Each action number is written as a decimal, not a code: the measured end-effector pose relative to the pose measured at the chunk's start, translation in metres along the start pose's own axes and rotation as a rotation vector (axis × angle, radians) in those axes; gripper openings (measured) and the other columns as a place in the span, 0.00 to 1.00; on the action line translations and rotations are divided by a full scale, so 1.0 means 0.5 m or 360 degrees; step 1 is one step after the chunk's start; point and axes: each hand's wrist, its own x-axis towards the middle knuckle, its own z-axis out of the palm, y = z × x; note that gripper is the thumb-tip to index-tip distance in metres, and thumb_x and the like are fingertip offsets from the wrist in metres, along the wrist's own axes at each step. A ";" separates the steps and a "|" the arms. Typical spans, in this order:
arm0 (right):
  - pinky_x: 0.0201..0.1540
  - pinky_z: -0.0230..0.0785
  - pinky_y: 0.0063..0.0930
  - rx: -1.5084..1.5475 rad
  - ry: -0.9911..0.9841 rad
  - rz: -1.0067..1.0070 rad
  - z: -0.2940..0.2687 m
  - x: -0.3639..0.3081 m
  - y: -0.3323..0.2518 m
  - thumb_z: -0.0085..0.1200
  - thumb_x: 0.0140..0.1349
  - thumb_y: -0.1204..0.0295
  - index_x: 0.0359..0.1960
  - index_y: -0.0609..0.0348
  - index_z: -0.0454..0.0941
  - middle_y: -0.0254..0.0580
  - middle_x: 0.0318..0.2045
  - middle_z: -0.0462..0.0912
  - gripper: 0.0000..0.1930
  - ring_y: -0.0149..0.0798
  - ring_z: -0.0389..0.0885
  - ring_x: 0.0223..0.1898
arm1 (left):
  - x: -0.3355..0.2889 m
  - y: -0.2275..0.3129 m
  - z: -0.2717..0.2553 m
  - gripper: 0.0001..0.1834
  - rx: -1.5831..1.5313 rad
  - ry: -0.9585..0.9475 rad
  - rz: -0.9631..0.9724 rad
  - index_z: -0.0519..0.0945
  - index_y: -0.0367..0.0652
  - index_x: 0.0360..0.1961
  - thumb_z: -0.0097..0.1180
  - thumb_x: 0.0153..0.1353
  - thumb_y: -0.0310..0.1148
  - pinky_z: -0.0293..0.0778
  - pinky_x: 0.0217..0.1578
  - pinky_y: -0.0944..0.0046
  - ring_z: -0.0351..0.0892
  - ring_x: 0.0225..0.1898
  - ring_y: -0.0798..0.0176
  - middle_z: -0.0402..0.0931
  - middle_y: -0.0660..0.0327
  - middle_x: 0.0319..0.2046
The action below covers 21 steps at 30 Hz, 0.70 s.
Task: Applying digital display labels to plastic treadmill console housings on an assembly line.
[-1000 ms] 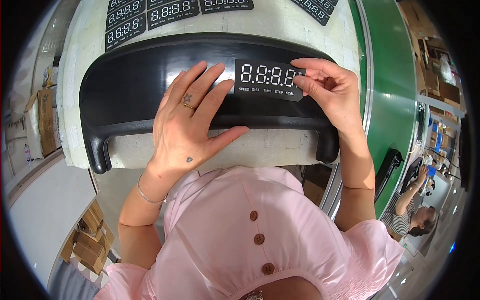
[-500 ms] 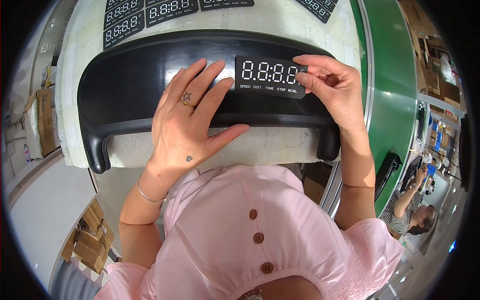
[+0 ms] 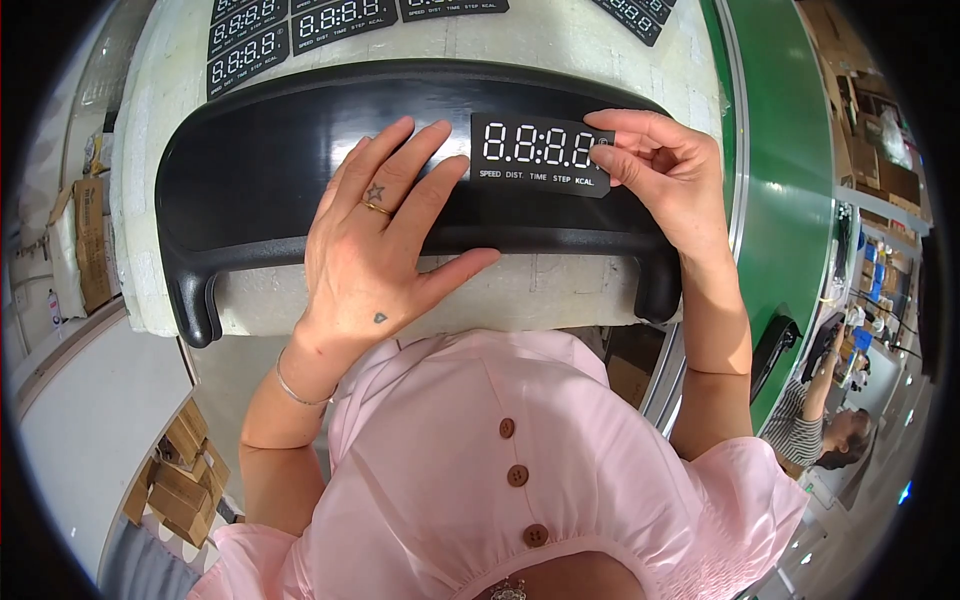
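A long, curved black plastic panel [image 3: 250, 190] with a downturned leg at each end lies across the white foam surface. Spread flat on its middle is my left hand [image 3: 375, 225], holding nothing. Between thumb and fingertips, my right hand [image 3: 660, 165] pinches the right edge of a black display label [image 3: 540, 180] printed with white digits. This label is over the right part of the panel, its left edge close to my left index finger. Whether its underside touches the panel, I cannot tell.
More black display labels [image 3: 340, 25] lie on the white foam surface [image 3: 160, 120] beyond the panel. To the right runs a green surface [image 3: 790, 180] with another black part [image 3: 775, 345] on it. A co-worker [image 3: 820, 430] is at the far right. Cardboard boxes [image 3: 180, 500] stand at lower left.
Both my hands and the label stay practically where they were. At the far right, the co-worker's arm has shifted slightly.
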 end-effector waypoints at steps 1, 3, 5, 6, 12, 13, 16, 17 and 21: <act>0.30 0.69 0.12 -0.0009 0.0004 -0.0002 0.000 0.001 -0.001 0.60 0.57 0.83 0.44 0.64 0.82 0.31 0.27 0.81 0.12 0.20 0.75 0.26 | 0.001 -0.001 -0.001 0.31 -0.0001 0.0003 0.0000 0.81 0.40 0.43 0.73 0.36 0.43 0.68 0.56 0.48 0.71 0.57 0.48 0.74 0.55 0.54; 0.30 0.69 0.11 -0.0008 0.0008 0.0000 0.001 0.003 -0.004 0.60 0.56 0.83 0.44 0.64 0.82 0.31 0.27 0.81 0.12 0.20 0.74 0.26 | 0.004 -0.001 -0.002 0.31 0.0007 -0.0002 -0.0001 0.81 0.40 0.43 0.73 0.35 0.43 0.68 0.56 0.48 0.71 0.57 0.48 0.74 0.56 0.54; 0.30 0.69 0.11 -0.0007 0.0011 0.0002 0.002 0.002 -0.004 0.60 0.56 0.83 0.44 0.63 0.82 0.31 0.27 0.81 0.12 0.20 0.74 0.26 | 0.003 -0.001 -0.003 0.32 0.0017 -0.0009 -0.0004 0.81 0.41 0.44 0.73 0.35 0.44 0.68 0.56 0.48 0.70 0.57 0.48 0.74 0.56 0.54; 0.29 0.69 0.11 -0.0013 0.0007 0.0010 0.002 0.002 -0.003 0.60 0.56 0.83 0.44 0.63 0.82 0.31 0.27 0.81 0.12 0.20 0.74 0.26 | 0.001 -0.001 -0.003 0.32 0.0025 -0.0016 -0.0005 0.80 0.41 0.44 0.73 0.35 0.44 0.68 0.56 0.48 0.70 0.57 0.47 0.73 0.56 0.54; 0.30 0.69 0.11 -0.0006 -0.0007 0.0036 0.000 0.008 -0.007 0.60 0.56 0.83 0.43 0.63 0.82 0.30 0.27 0.81 0.12 0.19 0.74 0.26 | 0.011 0.003 -0.008 0.36 0.0068 -0.0098 -0.0023 0.80 0.45 0.48 0.73 0.32 0.45 0.67 0.55 0.50 0.70 0.56 0.49 0.72 0.57 0.55; 0.30 0.69 0.11 0.0003 -0.0017 0.0031 0.000 0.007 -0.007 0.60 0.56 0.83 0.43 0.63 0.82 0.30 0.27 0.81 0.12 0.19 0.74 0.26 | 0.011 0.005 -0.007 0.38 0.0092 -0.0109 -0.0031 0.79 0.46 0.49 0.74 0.32 0.45 0.66 0.55 0.53 0.70 0.57 0.50 0.71 0.58 0.55; 0.30 0.69 0.11 0.0027 -0.0014 0.0032 -0.001 0.007 -0.005 0.60 0.56 0.83 0.43 0.63 0.82 0.30 0.28 0.81 0.12 0.19 0.74 0.26 | 0.012 0.007 -0.005 0.39 0.0084 -0.0108 -0.0044 0.79 0.47 0.50 0.74 0.31 0.46 0.66 0.55 0.53 0.69 0.57 0.50 0.71 0.58 0.55; 0.30 0.69 0.11 0.0026 -0.0012 0.0032 -0.001 0.007 -0.006 0.60 0.56 0.83 0.43 0.63 0.82 0.30 0.28 0.81 0.12 0.19 0.74 0.26 | 0.013 0.007 -0.006 0.39 0.0083 -0.0107 -0.0043 0.79 0.47 0.50 0.74 0.31 0.46 0.66 0.55 0.53 0.69 0.57 0.50 0.71 0.58 0.55; 0.30 0.69 0.11 0.0000 -0.0012 0.0046 -0.002 0.007 -0.006 0.60 0.56 0.83 0.43 0.62 0.82 0.31 0.28 0.81 0.13 0.19 0.74 0.26 | 0.011 0.007 -0.004 0.39 0.0113 -0.0100 -0.0042 0.79 0.47 0.51 0.73 0.31 0.46 0.66 0.55 0.53 0.69 0.56 0.50 0.71 0.58 0.55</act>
